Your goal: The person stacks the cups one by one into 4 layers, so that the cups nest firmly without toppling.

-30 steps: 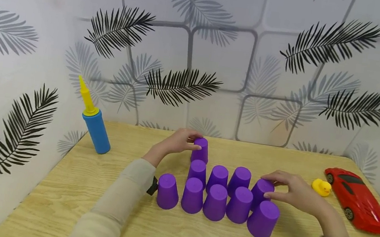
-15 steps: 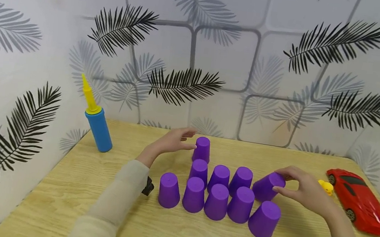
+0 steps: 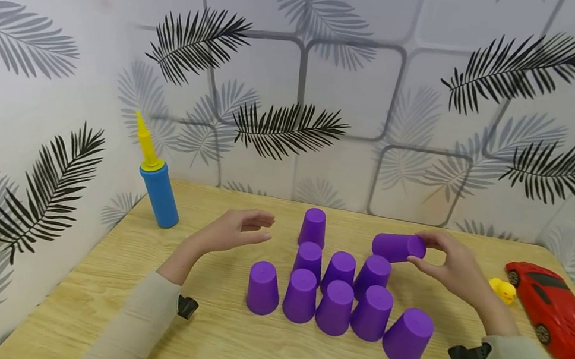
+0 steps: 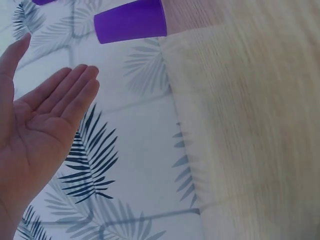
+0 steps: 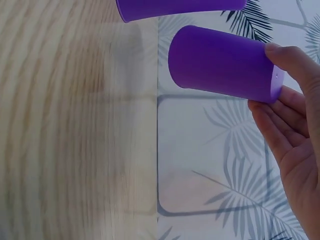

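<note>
My right hand (image 3: 451,265) pinches a purple cup (image 3: 393,247) by its closed base between thumb and fingers. In the head view that cup is tipped on its side, its mouth toward the left, behind the right end of the group. The right wrist view shows the held cup (image 5: 220,64) with the thumb on one side of the base and fingers on the other. My left hand (image 3: 235,230) is in the air with relaxed fingers, holding nothing, left of an upside-down purple cup (image 3: 312,228) at the back. Several more upside-down purple cups (image 3: 334,308) stand in front in loose rows.
A blue pump with a yellow nozzle (image 3: 159,193) stands at the back left of the wooden table (image 3: 224,345). On the right are a yellow rubber duck (image 3: 503,291) and a red toy car (image 3: 561,315). A leaf-patterned wall (image 3: 332,167) rises behind the table.
My right hand has lifted a cup from the back row's right end, tipped it sideways and moved it backward. The left hand has let go of the rear cup and drawn left.
</note>
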`<state>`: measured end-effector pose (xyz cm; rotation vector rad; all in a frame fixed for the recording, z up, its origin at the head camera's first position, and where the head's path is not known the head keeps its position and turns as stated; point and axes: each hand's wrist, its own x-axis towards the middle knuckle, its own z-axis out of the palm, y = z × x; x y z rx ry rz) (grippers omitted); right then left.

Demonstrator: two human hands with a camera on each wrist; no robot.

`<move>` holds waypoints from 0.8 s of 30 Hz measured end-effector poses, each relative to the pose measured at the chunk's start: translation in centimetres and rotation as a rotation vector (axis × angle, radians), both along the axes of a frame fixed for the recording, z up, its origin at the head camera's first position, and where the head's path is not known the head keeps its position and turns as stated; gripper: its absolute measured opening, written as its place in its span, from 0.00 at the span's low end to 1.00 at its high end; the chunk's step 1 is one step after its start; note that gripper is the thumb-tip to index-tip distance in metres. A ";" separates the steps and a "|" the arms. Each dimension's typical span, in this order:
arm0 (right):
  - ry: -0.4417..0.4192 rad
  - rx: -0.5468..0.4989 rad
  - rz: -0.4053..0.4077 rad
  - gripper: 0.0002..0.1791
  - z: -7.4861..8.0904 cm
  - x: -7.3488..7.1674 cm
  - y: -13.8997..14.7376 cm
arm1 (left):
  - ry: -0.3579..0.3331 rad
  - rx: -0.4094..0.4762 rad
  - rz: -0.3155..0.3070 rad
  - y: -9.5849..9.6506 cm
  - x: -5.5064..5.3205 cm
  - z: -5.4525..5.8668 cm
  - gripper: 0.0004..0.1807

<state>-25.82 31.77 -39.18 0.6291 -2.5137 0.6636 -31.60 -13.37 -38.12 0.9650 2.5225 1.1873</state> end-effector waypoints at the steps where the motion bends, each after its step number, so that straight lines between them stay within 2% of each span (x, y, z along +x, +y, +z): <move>1: 0.000 -0.006 0.008 0.24 -0.1 -0.4 -0.3 | -0.015 0.004 -0.017 -0.4 0.6 0.2 0.29; 6: 0.035 -0.044 0.081 0.24 -0.6 -2.6 -1.5 | -0.094 0.019 -0.134 -1.3 3.0 0.4 0.31; 10: 0.037 -0.053 0.142 0.24 -1.1 -4.1 -2.8 | -0.084 -0.007 -0.177 -1.5 4.3 0.3 0.34; 15: -0.034 -0.052 0.202 0.23 -1.0 -5.2 -4.0 | -0.021 -0.064 -0.164 -1.1 4.9 -0.2 0.30; 19: -0.105 -0.031 0.236 0.23 -0.7 -5.8 -4.7 | 0.014 -0.054 -0.171 -1.0 4.9 -0.4 0.25; 24: -0.175 0.015 0.268 0.23 -0.3 -6.6 -5.3 | 0.065 -0.039 -0.172 -1.0 4.9 -0.5 0.24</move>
